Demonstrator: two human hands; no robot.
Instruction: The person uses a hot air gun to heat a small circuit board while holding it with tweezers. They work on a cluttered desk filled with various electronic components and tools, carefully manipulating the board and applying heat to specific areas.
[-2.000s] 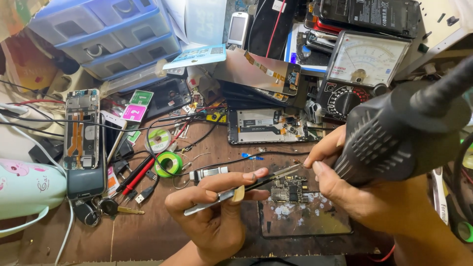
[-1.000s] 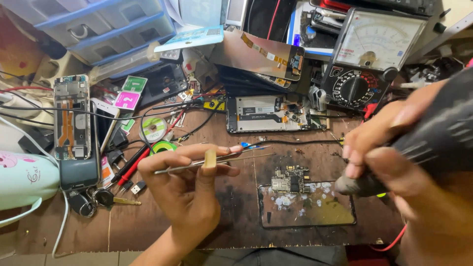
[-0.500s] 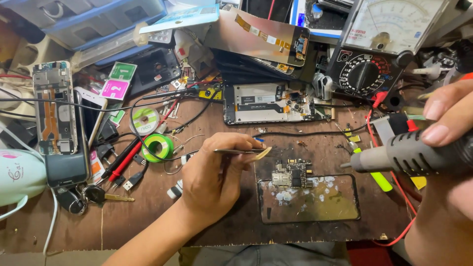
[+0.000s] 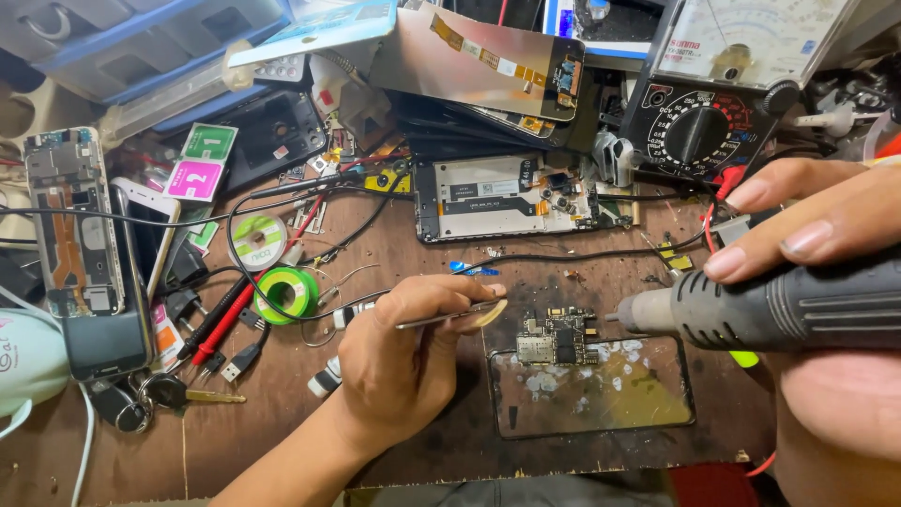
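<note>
My left hand (image 4: pixel 399 361) grips metal tweezers (image 4: pixel 450 316), tips pointing right toward a small circuit board (image 4: pixel 556 338). That board lies at the top left of a dark glass plate (image 4: pixel 601 394) on the wooden bench. My right hand (image 4: pixel 826 282) is wrapped around a black hot-air handpiece (image 4: pixel 779 305), held level; its metal nozzle (image 4: pixel 633 314) points left and ends just right of the board. Whitish residue spots dot the plate beside the board.
An opened phone frame (image 4: pixel 507 199) lies behind the board. Behind it are a display panel (image 4: pixel 479 61) and an analog multimeter (image 4: pixel 713 103). At the left are green tape rolls (image 4: pixel 286 293), red probes (image 4: pixel 221 324), another opened phone (image 4: pixel 70 221), keys (image 4: pixel 178 394) and cables.
The view has shifted closer. My right hand turned the hot-air handpiece level and brought its nozzle down beside the board. My left hand drew the tweezers back slightly left of the board.
</note>
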